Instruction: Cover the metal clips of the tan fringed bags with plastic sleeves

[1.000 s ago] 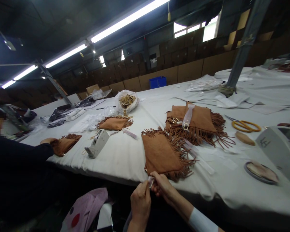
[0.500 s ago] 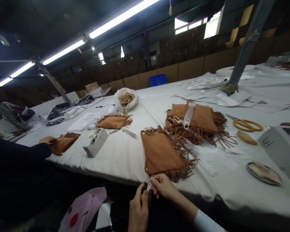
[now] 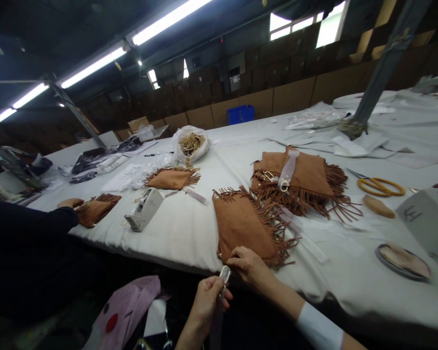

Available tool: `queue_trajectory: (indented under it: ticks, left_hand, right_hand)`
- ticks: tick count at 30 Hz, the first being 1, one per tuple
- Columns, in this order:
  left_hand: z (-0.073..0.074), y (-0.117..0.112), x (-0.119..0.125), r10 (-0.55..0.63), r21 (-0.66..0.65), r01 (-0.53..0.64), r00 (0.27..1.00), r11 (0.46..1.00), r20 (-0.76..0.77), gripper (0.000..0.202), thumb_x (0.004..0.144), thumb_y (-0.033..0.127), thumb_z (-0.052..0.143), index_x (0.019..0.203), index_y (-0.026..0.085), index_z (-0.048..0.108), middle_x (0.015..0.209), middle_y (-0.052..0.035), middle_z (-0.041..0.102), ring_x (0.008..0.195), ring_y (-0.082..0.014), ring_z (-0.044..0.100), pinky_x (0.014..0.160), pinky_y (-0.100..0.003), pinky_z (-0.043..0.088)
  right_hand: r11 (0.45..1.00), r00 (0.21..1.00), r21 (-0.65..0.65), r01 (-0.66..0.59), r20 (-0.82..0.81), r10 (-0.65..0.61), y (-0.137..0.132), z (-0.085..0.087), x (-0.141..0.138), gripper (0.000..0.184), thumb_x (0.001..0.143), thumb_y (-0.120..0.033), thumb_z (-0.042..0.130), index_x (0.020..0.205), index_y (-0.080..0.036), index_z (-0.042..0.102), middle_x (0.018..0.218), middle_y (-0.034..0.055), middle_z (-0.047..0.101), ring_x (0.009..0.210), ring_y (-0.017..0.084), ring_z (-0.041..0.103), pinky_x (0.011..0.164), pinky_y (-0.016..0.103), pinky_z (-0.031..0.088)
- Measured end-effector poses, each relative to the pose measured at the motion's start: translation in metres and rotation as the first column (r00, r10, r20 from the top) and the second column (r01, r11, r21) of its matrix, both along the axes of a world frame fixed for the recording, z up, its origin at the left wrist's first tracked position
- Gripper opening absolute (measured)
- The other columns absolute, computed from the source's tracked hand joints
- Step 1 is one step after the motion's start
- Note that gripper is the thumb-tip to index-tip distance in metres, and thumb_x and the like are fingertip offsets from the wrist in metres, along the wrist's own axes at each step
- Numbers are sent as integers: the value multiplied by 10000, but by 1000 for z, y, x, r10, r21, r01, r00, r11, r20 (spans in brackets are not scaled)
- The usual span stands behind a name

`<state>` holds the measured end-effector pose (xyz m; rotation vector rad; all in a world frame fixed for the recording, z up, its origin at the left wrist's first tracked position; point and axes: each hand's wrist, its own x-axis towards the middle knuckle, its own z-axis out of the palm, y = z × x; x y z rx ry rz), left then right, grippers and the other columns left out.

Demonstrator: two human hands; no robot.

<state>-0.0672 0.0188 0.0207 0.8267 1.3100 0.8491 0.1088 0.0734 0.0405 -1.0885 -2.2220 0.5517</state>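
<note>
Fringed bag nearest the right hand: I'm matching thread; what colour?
The bag is brown, clearest in head view.

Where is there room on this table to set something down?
Bare white cloth shows between the small grey tape dispenser and the nearest brown fringed rectangular pouch, and between the clear plastic bag of golden pieces and the stacked brown pouches. Crowded: right end, with yellow-handled scissors and a tan oval piece.

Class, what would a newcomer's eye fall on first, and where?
A fringed brown bag lies at the near edge of the white table, the right hand at its lower side. The left hand holds a small shiny fitting just below. Further right, yellow-handled scissors lie there too.
</note>
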Motion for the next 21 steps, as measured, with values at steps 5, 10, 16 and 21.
queue_trajectory:
  ticks: [5, 10, 16, 21]
  left_hand:
    - [-5, 0, 2, 28, -39, -28, 999, 999, 17, 530, 617, 622, 667, 768, 119, 599, 558, -30, 653, 410, -100, 541, 416, -196, 350]
    - [-9, -1, 4, 44, -41, -44, 999, 998, 15, 532, 615, 622, 671, 766, 117, 598, 566, -36, 655, 430, -105, 549, 437, -204, 361]
    - [-3, 3, 11, 58, -27, -58, 998, 998, -1, 508, 601, 609, 689, 709, 122, 597, 555, -37, 646, 433, -105, 535, 457, -216, 354]
    - [-4, 12, 18, 28, 47, -26, 998, 999, -51, 493, 621, 618, 666, 588, 132, 587, 452, -9, 580, 372, -77, 440, 437, -218, 282]
  right_hand:
    - [999, 999, -24, -37, -26, 36, 4, -17, -3, 223, 799, -110, 536, 879, -224, 710, 838, 46, 595, 803, 162, 528, 697, 252, 382]
    - [999, 998, -14, -52, -38, 52, 1, -16, 2, 303, 742, -59, 537, 893, -247, 720, 851, 39, 592, 814, 166, 522, 717, 271, 370]
    - [992, 999, -122, -20, -50, 14, 4, -15, -3, 283, 732, -31, 491, 786, -218, 697, 848, 30, 635, 820, 163, 547, 716, 282, 358]
    - [975, 981, -218, -49, -194, 5, 11, -14, -3, 291, 698, -13, 458, 720, -199, 681, 809, 20, 658, 793, 149, 569, 745, 267, 381]
